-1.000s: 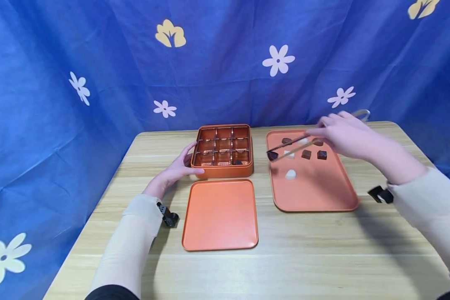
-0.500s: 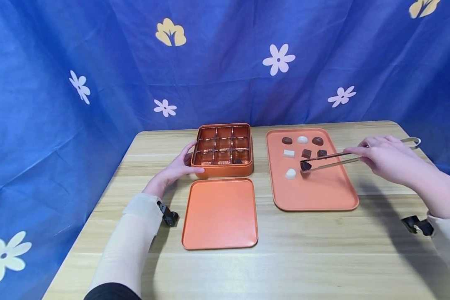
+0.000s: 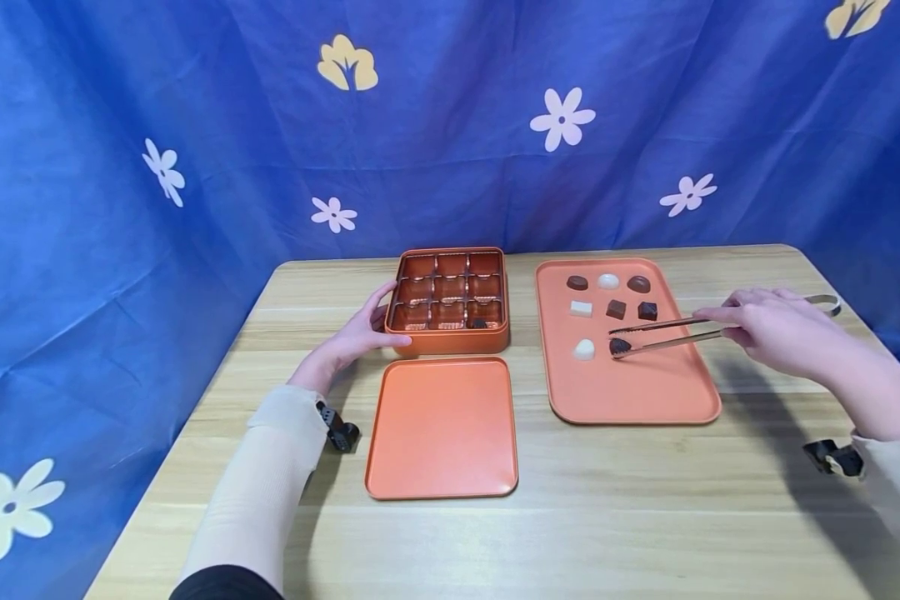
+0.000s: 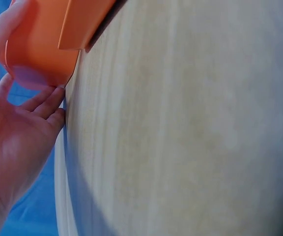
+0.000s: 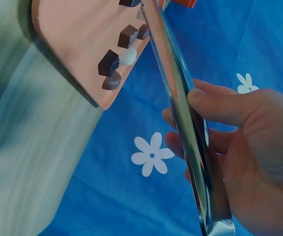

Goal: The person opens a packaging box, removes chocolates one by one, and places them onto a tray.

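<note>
Tongs, pinched in the right hand, grip a dark chocolate; slackened fingers could drop it. Left hand rests open-fingered against the compartment box.

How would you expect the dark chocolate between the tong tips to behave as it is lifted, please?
The dark chocolate is small, so probably light. Its rounded, glossy look suggests it could slip or twist between the narrow metal tongs. The right hand pinches far from the tips, so grip is likely gentle.

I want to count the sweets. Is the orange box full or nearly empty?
Nearly empty. The box shows nine compartments; only the front right one holds a dark chocolate.
</note>
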A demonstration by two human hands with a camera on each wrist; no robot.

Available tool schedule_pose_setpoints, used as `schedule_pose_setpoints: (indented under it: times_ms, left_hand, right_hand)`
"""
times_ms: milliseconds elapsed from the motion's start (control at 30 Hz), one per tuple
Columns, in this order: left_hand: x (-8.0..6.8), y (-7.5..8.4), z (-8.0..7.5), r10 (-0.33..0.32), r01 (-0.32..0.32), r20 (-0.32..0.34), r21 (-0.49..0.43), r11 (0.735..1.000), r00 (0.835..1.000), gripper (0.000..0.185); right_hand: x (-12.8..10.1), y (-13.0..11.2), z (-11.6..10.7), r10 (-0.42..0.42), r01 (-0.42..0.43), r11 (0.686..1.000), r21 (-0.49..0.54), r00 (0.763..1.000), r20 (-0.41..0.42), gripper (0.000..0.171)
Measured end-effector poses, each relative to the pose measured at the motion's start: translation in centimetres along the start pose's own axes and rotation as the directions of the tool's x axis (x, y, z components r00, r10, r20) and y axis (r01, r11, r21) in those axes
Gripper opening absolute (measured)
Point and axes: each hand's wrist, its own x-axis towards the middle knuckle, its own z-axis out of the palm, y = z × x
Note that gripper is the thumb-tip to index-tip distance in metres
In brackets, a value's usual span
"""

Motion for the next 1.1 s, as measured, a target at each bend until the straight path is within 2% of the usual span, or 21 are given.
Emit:
schedule_pose_setpoints:
  times_ms: [233, 467, 667, 900, 1100]
  left_hand:
    - [0.4, -1.2, -0.4, 0.020, -0.020, -0.013, 0.020, 1.000, 1.000, 0.103]
    - [0.1, -1.2, -0.5, 0.022, -0.021, -0.014, 0.014, 1.000, 1.000, 0.102]
    - [0.0, -1.1, -0.4, 0.015, -0.015, -0.014, 0.019, 1.000, 1.000, 0.102]
    - [0.2, -1.0, -0.1, 0.011, -0.011, -0.003, 0.009, 1.000, 1.000, 0.104]
    - [0.4, -1.0, -0.2, 0.009, -0.009, -0.004, 0.014, 1.000, 1.000, 0.103]
  right_hand:
    - [0.8, -0.1, -1.5, -0.001, 0.000, 1.000, -0.011, 1.000, -0.029, 0.042]
    - [4.5, -2.1, -3.8, -0.095, 0.092, 0.995, -0.031, 0.992, -0.087, 0.042]
    - [8.3, -4.5, -5.2, -0.136, 0.136, 0.991, -0.006, 0.989, -0.050, 0.036]
    - [11.4, -5.9, -5.5, -0.159, 0.160, 0.986, 0.048, 0.987, -0.015, 0.032]
    - [13.7, -6.9, -5.7, -0.155, 0.151, 0.987, 0.052, 0.985, 0.076, 0.032]
